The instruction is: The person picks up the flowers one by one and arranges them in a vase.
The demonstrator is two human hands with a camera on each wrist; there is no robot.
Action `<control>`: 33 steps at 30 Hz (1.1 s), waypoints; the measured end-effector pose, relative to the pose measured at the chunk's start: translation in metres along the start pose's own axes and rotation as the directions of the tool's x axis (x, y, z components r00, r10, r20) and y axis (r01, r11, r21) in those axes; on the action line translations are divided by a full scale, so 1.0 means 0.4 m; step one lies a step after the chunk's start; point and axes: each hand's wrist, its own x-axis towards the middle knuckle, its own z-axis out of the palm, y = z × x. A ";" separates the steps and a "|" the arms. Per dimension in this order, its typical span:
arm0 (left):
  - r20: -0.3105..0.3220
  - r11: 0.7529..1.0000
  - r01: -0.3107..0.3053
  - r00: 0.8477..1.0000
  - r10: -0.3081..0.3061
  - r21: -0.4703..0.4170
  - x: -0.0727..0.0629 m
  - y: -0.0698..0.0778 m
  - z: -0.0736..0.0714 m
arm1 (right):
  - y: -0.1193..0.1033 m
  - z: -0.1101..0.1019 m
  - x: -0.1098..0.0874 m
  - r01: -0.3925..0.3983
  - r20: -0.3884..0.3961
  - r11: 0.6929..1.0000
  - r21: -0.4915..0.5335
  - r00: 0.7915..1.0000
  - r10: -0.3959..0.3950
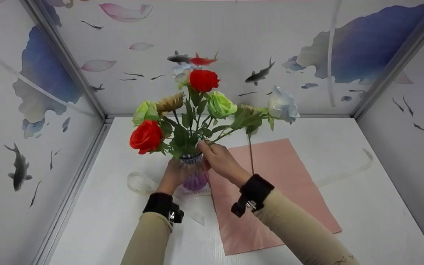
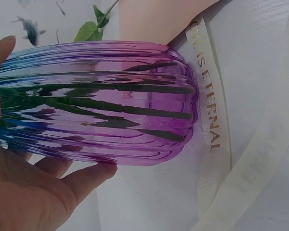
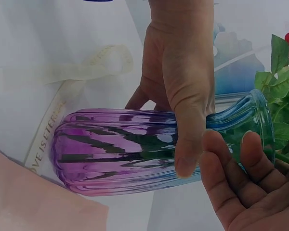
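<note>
A ribbed glass vase (image 1: pixel 196 182), blue at the neck and purple below, holds several artificial flowers. My left hand (image 1: pixel 175 172) grips its upper body, thumb on one side and fingers on the other. Dark stems (image 2: pixel 154 113) show through the glass in the left wrist view. At the vase mouth, my right hand (image 1: pixel 222 160) pinches the stem of a pale blue rose (image 1: pixel 282 104) that leans far right. Its lower fingers (image 3: pixel 221 185) rest by the vase neck; the pinch itself is hidden in the right wrist view. Red roses (image 1: pixel 146 137) and green roses (image 1: pixel 221 104) stand in the bunch.
Pink wrapping paper (image 1: pixel 271 206) lies right of the vase, under my right forearm. Across it lies a brown flower stem (image 1: pixel 251 154), its head behind the pale blue rose's leaves. Cream lettered ribbon (image 2: pixel 209 96) loops on the white table around the vase base. Printed walls enclose the table.
</note>
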 end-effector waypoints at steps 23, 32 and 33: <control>0.012 0.999 -0.012 1.000 0.013 -0.039 0.018 -0.005 0.008 | 0.018 0.011 -0.011 0.019 -0.056 0.995 0.095 0.998 -0.014; 0.024 0.997 -0.032 0.999 0.030 0.072 0.010 -0.001 0.005 | 0.017 -0.001 -0.017 0.009 -0.045 0.972 0.234 0.999 0.002; 0.021 0.998 -0.012 1.000 0.011 0.055 0.010 0.000 0.005 | 0.018 -0.003 -0.017 0.013 -0.042 0.970 0.243 0.999 -0.003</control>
